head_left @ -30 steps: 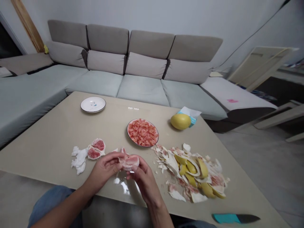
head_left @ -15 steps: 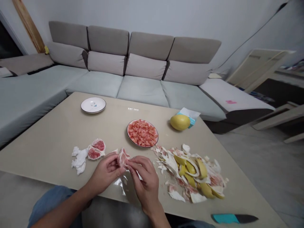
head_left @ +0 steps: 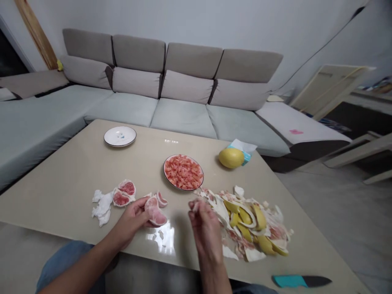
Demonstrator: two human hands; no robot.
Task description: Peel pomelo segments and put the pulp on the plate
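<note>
Home living room, sofa (head_left: 183, 114), coffee table (head_left: 76, 175)

A gray sectional sofa (head_left: 188, 90) with pale seat cushions (head_left: 181, 117) stretches along a pale wall (head_left: 196, 20) in a softly lit room. A glossy cream bench (head_left: 143, 161) stands in front of the sofa, its top catching glints of light. A wooden strip (head_left: 36, 34) rises behind the sofa's left section; off the sofa's right end, a cable (head_left: 357, 12) slants upward and pale furniture (head_left: 326, 87) stands over gray floor (head_left: 312, 190).
</note>
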